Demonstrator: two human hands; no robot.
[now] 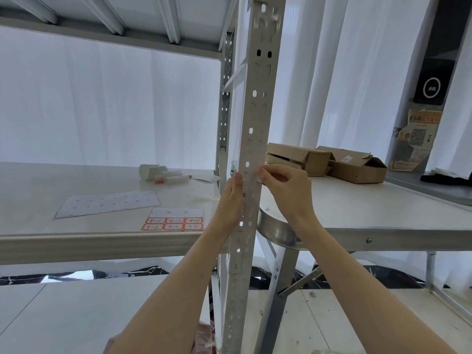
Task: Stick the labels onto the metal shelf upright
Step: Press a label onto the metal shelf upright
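Observation:
A grey perforated metal shelf upright [258, 103] runs from top to bottom through the middle of the view. My left hand [233, 198] rests against its left edge at shelf height, thumb pressed on the metal. My right hand [283, 190] reaches in from the right, fingertips pinching a small pale label [255, 176] flat against the upright. On the shelf board to the left lies a label sheet [175, 221] with red-bordered handwritten labels in its lower rows. A larger, emptied backing sheet [108, 206] lies further left.
White rolls and tubes [163, 175] lie at the back of the shelf board [76, 241]. Behind the upright stands a white folding table [383, 213] with cardboard boxes [327, 162] and a round metal tin [278, 228] at its edge. White curtains hang behind.

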